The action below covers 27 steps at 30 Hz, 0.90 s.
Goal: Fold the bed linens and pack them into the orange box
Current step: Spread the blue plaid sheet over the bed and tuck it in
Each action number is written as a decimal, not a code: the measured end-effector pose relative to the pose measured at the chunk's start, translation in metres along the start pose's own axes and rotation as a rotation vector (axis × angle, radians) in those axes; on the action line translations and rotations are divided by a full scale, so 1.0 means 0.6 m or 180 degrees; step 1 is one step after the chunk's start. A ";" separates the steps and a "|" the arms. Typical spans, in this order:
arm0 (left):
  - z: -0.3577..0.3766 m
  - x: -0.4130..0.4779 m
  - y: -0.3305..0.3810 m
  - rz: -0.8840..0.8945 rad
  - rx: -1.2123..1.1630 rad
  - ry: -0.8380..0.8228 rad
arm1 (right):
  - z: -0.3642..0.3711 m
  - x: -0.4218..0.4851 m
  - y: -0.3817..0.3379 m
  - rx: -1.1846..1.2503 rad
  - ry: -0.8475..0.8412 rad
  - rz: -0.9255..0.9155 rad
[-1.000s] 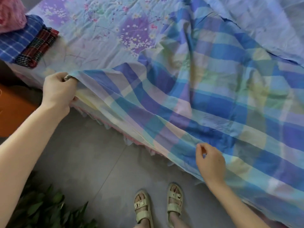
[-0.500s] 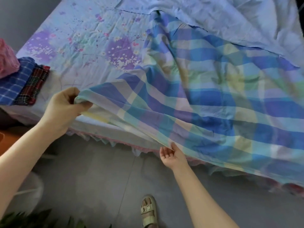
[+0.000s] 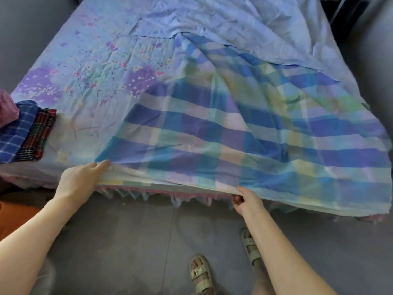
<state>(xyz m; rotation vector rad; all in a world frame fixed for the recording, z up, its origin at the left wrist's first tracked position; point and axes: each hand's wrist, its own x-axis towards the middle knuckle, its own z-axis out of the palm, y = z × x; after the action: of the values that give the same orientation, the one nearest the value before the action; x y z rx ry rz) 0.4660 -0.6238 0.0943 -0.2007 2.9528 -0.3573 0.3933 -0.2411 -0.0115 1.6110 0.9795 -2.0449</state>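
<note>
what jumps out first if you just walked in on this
A big blue, green and yellow plaid sheet sprawls across the right half of the floral sheet. The left hand holds its near-left corner and the right hand pinches its near edge. A stack of folded cloths sits at the far left.

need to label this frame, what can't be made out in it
Head view only:
- orange box: cut off by the left edge, partly behind the left forearm; its opening unseen.
- blue-green checked cotton sheet: centre motion-blurred; far end hidden under the pale blue cloth.
- left hand: the sheet covers part of its fingers, grip unclear.
- folded blue and red tartan cloths: cut by the left edge.
</note>
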 end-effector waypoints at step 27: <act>0.057 0.132 0.522 0.1546 -0.1985 -0.0167 | -0.095 0.094 -0.110 0.0714 -0.0822 0.0515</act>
<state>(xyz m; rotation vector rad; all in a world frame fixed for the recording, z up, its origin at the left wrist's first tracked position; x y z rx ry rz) 0.3589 -0.3421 -0.0272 0.4248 2.8293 0.6190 0.3737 -0.1475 -0.0516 1.4273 0.5294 -2.2399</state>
